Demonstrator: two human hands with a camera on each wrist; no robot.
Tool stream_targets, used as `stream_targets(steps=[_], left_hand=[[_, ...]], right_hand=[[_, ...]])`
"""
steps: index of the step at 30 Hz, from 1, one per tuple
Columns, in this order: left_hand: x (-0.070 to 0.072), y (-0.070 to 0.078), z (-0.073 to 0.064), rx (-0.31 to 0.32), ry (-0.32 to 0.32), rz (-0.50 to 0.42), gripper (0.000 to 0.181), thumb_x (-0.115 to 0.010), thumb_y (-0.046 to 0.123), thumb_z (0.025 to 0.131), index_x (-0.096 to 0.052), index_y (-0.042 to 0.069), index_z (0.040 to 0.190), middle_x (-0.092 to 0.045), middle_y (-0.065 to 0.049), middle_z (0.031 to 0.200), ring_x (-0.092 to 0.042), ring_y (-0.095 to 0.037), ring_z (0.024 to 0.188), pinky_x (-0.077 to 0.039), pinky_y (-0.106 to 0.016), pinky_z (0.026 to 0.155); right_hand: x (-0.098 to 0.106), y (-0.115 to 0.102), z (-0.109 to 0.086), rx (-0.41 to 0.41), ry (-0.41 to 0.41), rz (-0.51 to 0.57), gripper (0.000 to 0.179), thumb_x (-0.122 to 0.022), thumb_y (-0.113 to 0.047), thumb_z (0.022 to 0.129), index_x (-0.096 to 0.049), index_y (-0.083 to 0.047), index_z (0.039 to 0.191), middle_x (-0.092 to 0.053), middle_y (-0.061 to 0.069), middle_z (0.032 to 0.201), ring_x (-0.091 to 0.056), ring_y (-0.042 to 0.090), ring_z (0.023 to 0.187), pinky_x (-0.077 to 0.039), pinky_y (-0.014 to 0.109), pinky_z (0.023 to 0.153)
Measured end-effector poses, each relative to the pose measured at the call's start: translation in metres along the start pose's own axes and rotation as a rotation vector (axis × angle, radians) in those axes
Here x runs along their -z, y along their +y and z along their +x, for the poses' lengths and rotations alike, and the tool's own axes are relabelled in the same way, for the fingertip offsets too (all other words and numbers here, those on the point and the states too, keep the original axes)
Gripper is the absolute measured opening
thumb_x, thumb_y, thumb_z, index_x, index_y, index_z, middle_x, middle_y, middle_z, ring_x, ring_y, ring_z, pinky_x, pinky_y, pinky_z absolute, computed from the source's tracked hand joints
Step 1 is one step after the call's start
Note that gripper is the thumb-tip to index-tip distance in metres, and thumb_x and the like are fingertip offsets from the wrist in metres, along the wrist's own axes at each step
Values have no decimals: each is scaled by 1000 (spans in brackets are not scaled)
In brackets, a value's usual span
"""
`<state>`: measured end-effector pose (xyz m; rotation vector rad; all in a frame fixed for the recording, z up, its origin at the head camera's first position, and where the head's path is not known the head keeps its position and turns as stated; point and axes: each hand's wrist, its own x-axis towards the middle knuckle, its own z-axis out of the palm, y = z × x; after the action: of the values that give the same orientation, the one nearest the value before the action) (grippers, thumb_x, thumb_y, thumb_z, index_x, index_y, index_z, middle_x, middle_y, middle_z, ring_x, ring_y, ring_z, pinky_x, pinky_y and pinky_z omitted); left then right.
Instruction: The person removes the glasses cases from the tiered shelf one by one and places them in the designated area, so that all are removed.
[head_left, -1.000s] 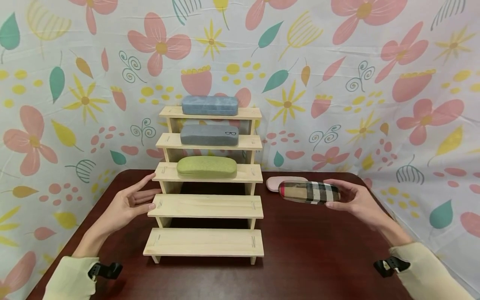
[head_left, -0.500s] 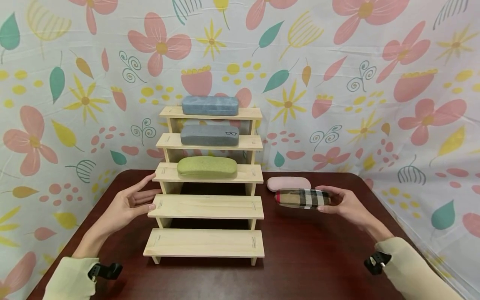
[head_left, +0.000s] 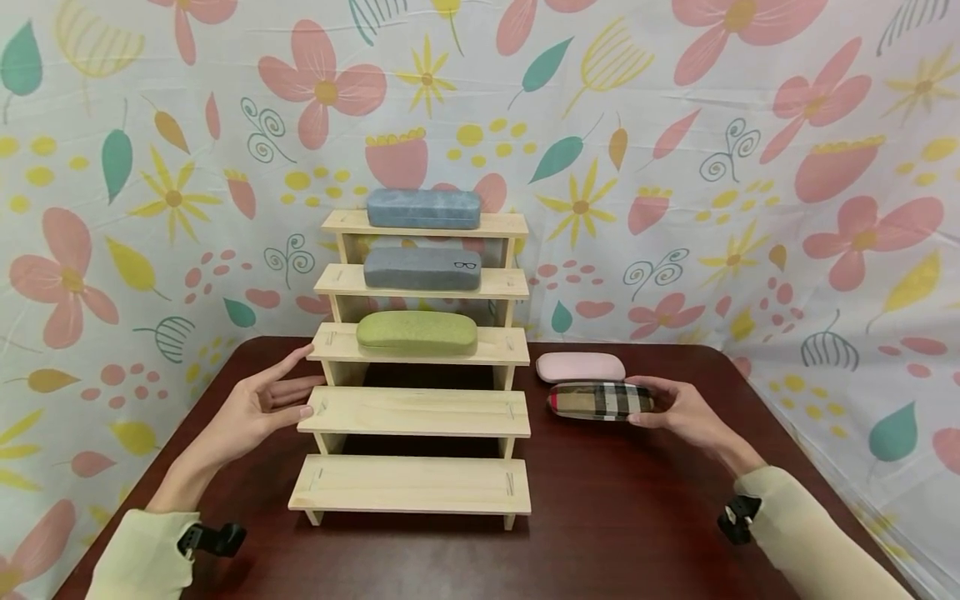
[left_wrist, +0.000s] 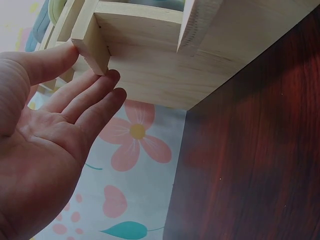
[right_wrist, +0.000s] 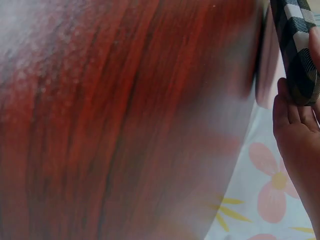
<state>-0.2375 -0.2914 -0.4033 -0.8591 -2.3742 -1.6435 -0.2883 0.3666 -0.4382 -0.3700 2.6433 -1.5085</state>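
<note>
A plaid glasses case (head_left: 592, 402) is in my right hand (head_left: 678, 414), which grips its right end between thumb and fingers. It is low over the table, just in front of a pink glasses case (head_left: 580, 367). The right wrist view shows the plaid case (right_wrist: 297, 55) at its upper right edge. My left hand (head_left: 255, 406) touches the left side of a wooden stepped rack (head_left: 408, 487), its fingers fairly straight; the left wrist view shows thumb and fingertips at a shelf end (left_wrist: 90, 45). On the rack's upper shelves stand a green case (head_left: 416, 333), a grey case (head_left: 422, 269) and a blue case (head_left: 423, 208).
The rack stands left of centre on a dark red-brown table (head_left: 622, 517). Behind and beside the table hangs a flower-patterned cloth (head_left: 660, 208). The rack's two lowest shelves bear no case.
My right hand has moved left and down with the plaid case, from overlapping the pink case in view to just in front of it. The left hand has stayed at the rack.
</note>
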Motion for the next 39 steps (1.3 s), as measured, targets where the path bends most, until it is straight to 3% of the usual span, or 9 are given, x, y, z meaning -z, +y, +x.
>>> stream_targets(steps=[17,29,39], left_hand=[[0,0,1,2,-1,5,86,-73,-9,95,-31,11,167,-55,5,154,-63,-10,128,-58,-26,87],[0,1,-1,12,-2,0,85,-73,-8,95,-31,11,167,-56,3,153,-63,-11,128,-59,-27,87],[0,1,0,8,-5,-7,86,-73,-9,95,-32,10,167,-56,4,153,-63,-12,128,-59,-28,86]], right_hand=[[0,15,14,-12,-40,-19,69,-85,-18,93,-54,1,151,-61,25,138,-62,33,111,-56,30,83],[-1,18,20,17,-60,-117,68,-85,-17,92,-56,1,150,-59,25,141,-59,34,115,-53,31,85],[-1,20,21,36,-61,-152,68,-86,-15,91,-56,2,150,-50,27,152,-45,45,140,-44,60,106]])
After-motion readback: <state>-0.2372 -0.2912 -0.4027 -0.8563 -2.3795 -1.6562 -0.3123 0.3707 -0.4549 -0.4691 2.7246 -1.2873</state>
